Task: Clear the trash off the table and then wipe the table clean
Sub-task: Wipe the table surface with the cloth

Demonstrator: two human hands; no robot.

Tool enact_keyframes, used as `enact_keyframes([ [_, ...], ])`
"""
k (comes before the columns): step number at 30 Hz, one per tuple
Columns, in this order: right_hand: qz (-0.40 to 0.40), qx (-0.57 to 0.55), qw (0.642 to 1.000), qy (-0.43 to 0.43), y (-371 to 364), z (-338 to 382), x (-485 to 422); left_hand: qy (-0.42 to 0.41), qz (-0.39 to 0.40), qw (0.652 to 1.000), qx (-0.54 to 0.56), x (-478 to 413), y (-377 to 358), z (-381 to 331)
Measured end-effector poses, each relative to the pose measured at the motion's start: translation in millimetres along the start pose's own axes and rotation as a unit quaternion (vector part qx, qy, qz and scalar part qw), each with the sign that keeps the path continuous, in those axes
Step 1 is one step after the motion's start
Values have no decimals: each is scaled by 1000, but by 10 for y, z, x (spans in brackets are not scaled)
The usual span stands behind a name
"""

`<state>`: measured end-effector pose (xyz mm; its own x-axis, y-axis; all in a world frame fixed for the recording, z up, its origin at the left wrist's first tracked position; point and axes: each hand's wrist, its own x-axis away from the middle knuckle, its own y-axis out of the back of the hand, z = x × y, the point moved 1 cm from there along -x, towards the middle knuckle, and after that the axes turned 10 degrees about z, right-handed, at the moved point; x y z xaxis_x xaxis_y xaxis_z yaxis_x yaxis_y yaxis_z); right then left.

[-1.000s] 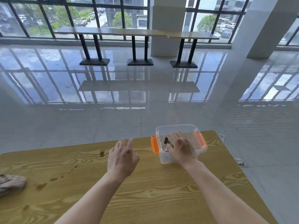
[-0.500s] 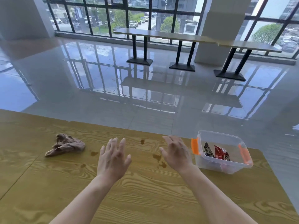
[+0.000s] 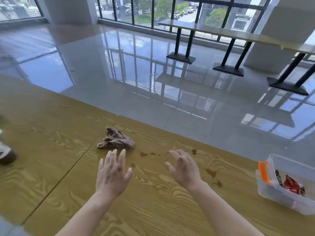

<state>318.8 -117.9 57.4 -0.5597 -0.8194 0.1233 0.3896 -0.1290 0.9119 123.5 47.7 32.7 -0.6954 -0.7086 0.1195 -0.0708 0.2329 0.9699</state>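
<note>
A crumpled brown rag (image 3: pixel 115 140) lies on the wooden table (image 3: pixel 153 210), just beyond my left hand (image 3: pixel 113 174). That hand hovers open, fingers spread, a short way from the rag. My right hand (image 3: pixel 184 169) is also open and empty, above brown spill stains (image 3: pixel 213 176) on the wood. A clear plastic bin (image 3: pixel 279 195) with orange latches stands at the right edge. Inside it lie a red wrapper (image 3: pixel 292 184) and a dark wrapper.
A cup-like object (image 3: pixel 6 153) is partly cut off at the table's left edge. A seam (image 3: pixel 68 169) divides two table tops. Beyond the far edge is glossy tiled floor, with long tables (image 3: pixel 221 31) on black pedestal legs by the windows.
My view has swung left, bringing the rag toward the centre and the bin to the right edge. My right hand has left the bin; both hands now hover open near the rag.
</note>
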Motion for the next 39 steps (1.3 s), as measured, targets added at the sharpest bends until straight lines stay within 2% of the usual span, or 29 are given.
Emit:
enact_keyframes([
  [6, 76, -5, 996, 38, -546, 570, -504, 54, 38, 998, -21, -103, -350, 855],
  [13, 131, -14, 990, 49, -1016, 1052, -1272, 83, 77, 993, -26, -436, -750, 1465],
  [17, 138, 6, 989, 53, -1262, 1197, -1690, 87, 96, 991, -35, -531, -993, 1634],
  [21, 153, 62, 985, 44, -1471, 1275, -1968, 80, 58, 995, -23, -508, -1112, 1650],
  [24, 117, 125, 983, 63, -1512, 1320, -2044, 77, 51, 995, -23, -508, -1133, 1665],
  [26, 91, 106, 988, 61, -1423, 1364, -2058, 74, 48, 996, -24, -509, -1142, 1672],
  [30, 69, -72, 995, 25, -1013, 1344, -1833, 76, 52, 996, -17, -506, -1135, 1666],
  [33, 71, -134, 988, 1, -704, 1146, -1365, 72, 58, 996, -13, -510, -1106, 1656],
  [37, 91, -149, 984, -35, -802, 830, -671, 75, 71, 994, -15, -517, -1080, 1649],
  [39, 146, -93, 984, -27, -1026, 734, -453, 76, 81, 994, -17, -514, -1070, 1642],
])
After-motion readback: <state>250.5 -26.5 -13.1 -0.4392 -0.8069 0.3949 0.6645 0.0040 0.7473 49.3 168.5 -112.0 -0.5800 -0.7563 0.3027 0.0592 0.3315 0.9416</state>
